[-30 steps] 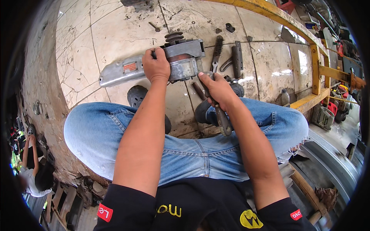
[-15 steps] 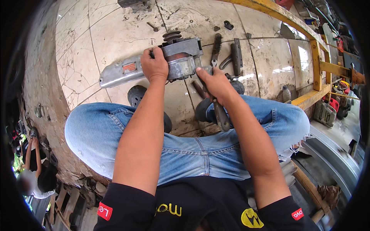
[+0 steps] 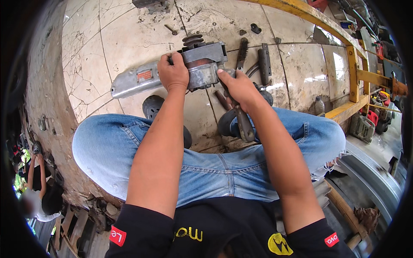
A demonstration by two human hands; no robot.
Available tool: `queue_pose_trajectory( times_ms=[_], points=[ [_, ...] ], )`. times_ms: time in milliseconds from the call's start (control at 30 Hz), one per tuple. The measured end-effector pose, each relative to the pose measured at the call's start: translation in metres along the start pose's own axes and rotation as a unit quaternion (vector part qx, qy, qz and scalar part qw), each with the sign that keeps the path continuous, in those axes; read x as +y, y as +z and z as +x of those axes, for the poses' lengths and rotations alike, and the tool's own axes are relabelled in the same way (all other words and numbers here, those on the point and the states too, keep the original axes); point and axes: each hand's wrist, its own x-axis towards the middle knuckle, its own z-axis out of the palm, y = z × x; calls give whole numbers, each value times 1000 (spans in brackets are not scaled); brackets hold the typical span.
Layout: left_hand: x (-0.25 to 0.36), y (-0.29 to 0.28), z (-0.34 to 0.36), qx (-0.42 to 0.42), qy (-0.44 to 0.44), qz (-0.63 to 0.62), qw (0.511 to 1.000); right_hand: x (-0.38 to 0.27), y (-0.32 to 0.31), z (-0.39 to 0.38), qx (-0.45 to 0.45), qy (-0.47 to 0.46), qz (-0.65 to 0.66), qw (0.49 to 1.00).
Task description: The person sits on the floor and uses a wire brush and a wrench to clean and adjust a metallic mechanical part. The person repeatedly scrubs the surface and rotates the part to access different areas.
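Observation:
My left hand (image 3: pixel 173 73) grips the top of a grey metal machine housing (image 3: pixel 202 76), which has a long cover (image 3: pixel 131 84) reaching left and a dark grooved pulley (image 3: pixel 193 41) at the back. My right hand (image 3: pixel 238 88) is closed round a tool with a long dark handle (image 3: pixel 244 127), its thumb at the housing's right end; the tool's head is largely hidden. Just beyond lie a dark wire brush (image 3: pixel 242 49), a metal bracket (image 3: pixel 264 64) and a short dark bar (image 3: pixel 221 99).
Small loose metal parts (image 3: pixel 256 29) lie on the cracked tiles (image 3: pixel 86 56). A yellow steel frame (image 3: pixel 352 77) runs along the right, near a plastic bottle (image 3: pixel 319 105) and cluttered containers (image 3: pixel 361 127). Another person (image 3: pixel 43 206) is at the far left edge. My bent legs (image 3: pixel 103 146) flank the work.
My right hand and the tool have moved a little away from my body and up in the picture. My left hand stays on the housing, which has shifted only slightly.

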Motion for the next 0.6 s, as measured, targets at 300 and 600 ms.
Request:
queue_pose_trajectory(
  times_ms=[300,600],
  points=[
    [-1,1,-1,34,21,24,999,-3,-1,-4,-12,26,0,1000],
    [-1,1,1,14,8,8,1000,-12,0,1,-2,14,2,1000]
  ],
)
